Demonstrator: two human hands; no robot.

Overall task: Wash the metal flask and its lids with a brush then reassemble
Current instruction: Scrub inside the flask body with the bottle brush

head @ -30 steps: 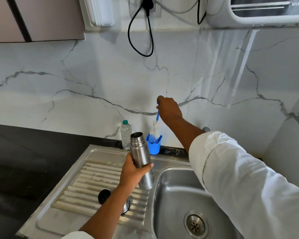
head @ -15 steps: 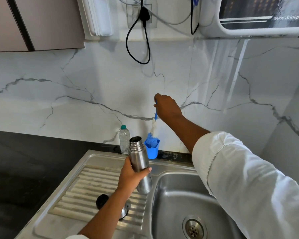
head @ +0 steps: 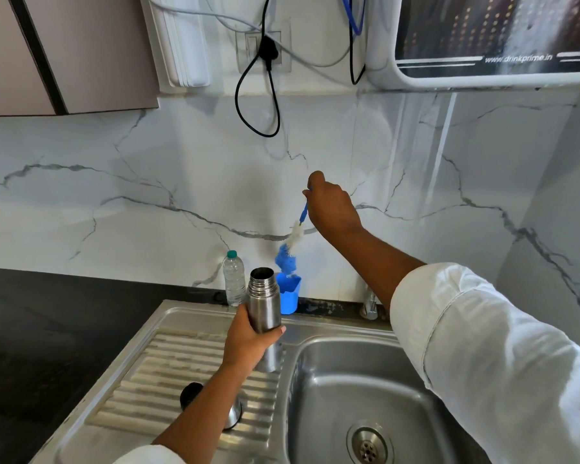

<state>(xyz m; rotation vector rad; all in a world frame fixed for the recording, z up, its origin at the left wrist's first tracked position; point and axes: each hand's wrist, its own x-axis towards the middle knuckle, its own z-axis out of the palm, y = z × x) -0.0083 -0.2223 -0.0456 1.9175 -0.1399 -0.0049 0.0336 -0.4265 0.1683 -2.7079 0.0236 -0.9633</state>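
both hands gripping: left hand wraps the smooth steel flask upright over the right edge of the drainboard, right hand holds the thin blue brush, fluffy head above the blue cup.

The right sleeve is loose white cloth, creased in soft folds. Its stitched cuff band ends well back from the right hand, and the forearm between them is bare. Of the left sleeve, also white, only a small edge shows, far behind the left hand, past a bare forearm.
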